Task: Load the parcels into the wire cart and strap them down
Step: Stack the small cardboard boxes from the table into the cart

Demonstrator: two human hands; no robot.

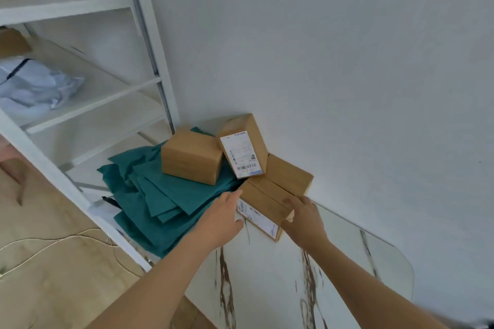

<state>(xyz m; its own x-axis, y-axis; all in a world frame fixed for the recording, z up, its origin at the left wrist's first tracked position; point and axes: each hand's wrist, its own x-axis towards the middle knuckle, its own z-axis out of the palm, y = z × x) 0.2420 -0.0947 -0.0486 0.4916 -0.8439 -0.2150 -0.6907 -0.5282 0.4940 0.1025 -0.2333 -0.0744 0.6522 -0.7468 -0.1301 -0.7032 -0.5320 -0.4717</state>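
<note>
gripping lower-centre cardboard box (264, 199): right hand (304, 218) curled over its edge; left hand (223, 218) flat-fingered against its left end

Piled together: plain brown cardboard box (191, 160) resting on overlapping teal plastic mailer bags (160, 195); labelled brown cardboard box (243, 152) tilted, barcode facing out; beneath it, long brown cardboard box (263, 204) lying flat, touching another brown carton (290, 171) behind.

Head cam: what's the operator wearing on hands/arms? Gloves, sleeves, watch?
No gloves, rings, watch or wristband on the left hand or right hand. Both forearms are uncovered to the frame edge, no sleeves in view. A dark sliver in the bottom-right corner is too small to identify.
</note>
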